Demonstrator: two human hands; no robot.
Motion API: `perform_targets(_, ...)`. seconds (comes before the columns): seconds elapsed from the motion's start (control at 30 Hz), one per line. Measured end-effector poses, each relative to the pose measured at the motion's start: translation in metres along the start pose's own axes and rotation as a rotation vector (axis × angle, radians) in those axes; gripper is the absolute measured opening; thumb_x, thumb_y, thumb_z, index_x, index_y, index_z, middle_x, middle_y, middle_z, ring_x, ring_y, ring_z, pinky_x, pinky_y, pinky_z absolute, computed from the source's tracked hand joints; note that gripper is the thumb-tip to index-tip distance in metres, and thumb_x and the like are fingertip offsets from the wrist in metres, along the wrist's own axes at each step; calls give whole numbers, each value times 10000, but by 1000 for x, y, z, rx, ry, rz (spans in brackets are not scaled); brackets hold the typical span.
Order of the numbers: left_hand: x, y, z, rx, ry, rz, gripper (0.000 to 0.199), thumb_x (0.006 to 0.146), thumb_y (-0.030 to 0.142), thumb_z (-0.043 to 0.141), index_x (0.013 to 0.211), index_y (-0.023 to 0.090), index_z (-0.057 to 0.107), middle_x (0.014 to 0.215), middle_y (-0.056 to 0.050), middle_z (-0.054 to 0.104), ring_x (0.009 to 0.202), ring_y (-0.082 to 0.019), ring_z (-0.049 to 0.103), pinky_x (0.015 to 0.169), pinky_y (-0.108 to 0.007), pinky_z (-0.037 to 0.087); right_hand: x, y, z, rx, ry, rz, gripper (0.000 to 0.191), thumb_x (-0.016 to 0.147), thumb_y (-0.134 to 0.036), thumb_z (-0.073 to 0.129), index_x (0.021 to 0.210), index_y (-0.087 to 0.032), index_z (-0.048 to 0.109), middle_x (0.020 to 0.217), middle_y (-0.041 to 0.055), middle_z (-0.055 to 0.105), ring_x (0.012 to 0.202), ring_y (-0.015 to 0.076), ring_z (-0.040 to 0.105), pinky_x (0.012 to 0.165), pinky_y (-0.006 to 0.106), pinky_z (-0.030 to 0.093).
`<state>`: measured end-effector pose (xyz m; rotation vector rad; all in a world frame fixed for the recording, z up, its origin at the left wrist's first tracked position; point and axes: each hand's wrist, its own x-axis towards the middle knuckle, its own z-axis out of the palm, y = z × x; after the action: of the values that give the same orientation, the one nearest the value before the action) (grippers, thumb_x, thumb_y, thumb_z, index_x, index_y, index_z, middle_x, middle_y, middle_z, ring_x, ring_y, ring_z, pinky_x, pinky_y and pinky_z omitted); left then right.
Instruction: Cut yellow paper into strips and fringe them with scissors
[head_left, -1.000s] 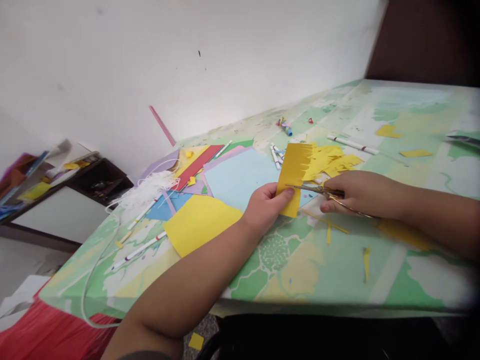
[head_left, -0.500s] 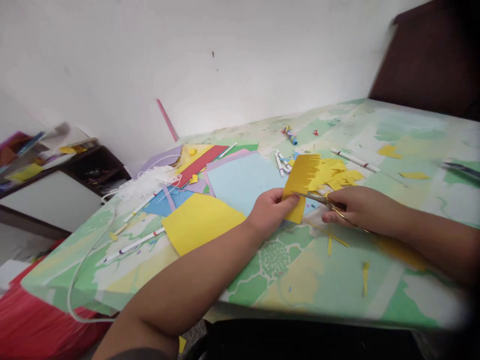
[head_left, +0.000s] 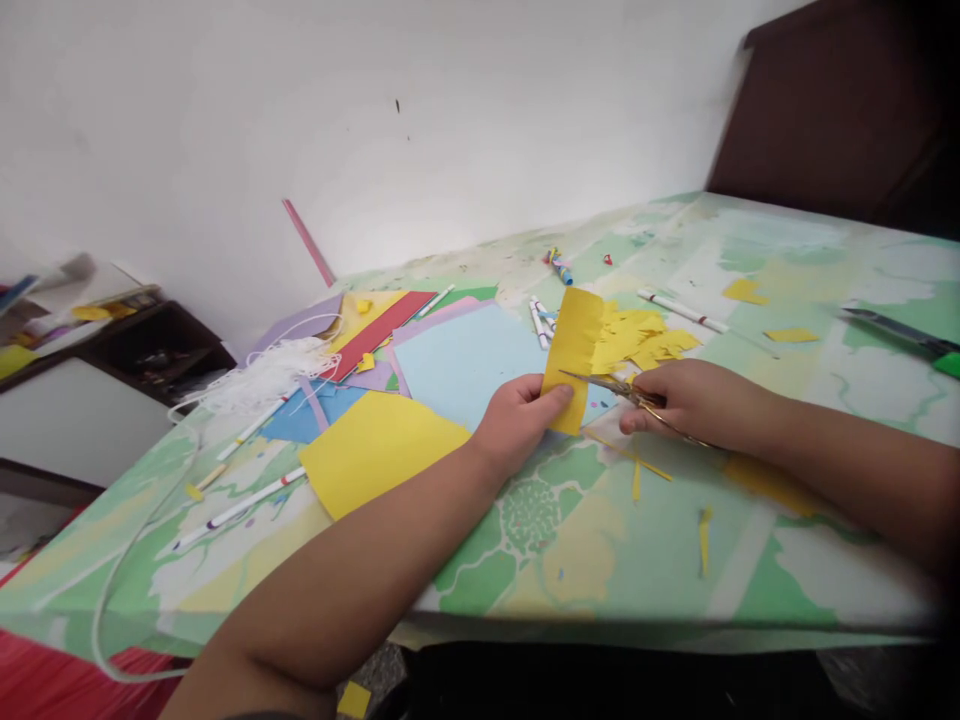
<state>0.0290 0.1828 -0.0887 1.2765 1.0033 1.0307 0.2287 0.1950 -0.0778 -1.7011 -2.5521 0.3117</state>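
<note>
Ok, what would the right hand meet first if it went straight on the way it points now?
Likely the yellow strip pinched by the left hand; scissors in the right hand overlap it here, though depth is unclear.

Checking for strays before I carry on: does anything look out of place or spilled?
Yes. A yellow paper scrap lies on the floor, apart from the cut yellow pieces on the table. The white string is heaped in a tangle, and a white cord hangs over the table's edge, where it might snag.
</note>
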Motion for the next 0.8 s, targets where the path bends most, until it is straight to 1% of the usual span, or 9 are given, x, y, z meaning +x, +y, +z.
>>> perform_targets(0.13,-1,0,0,-1,5,4,252,625,367,625,691,125,603,636,-4,557,570,-98,473,546,-233,362,0,-1,0,3,6,-19,480,685,-669,375,587,-203,439,587,14,521,551,149,451,488,250,255)
perform_targets(0.27,0,0,-1,-1,7,-11,251,625,373,622,677,129,594,616,5,542,548,-91,455,528,-228,344,0,2,0,-11,19,-48,483,687,-663,376,551,-201,409,567,12,499,529,137,422,473,246,243)
perform_targets(0.47,3,-2,1,-19,77,20,232,644,355,610,707,132,602,595,14,522,575,-101,455,558,-233,337,-2,1,-1,21,18,-56,494,691,-671,360,569,-198,433,584,12,515,526,129,434,467,242,250)
perform_targets(0.57,3,-2,0,-55,71,24,234,642,356,618,713,133,606,600,13,523,583,-102,453,565,-233,333,-3,-1,-2,37,6,-52,505,688,-681,350,576,-198,446,591,15,523,528,131,442,467,243,257)
perform_targets(0.8,1,-3,-2,-21,107,48,200,643,337,620,692,143,616,585,16,529,572,-97,444,547,-225,322,-4,-4,-3,37,11,-52,498,671,-685,373,583,-203,461,598,19,529,526,133,440,455,243,248)
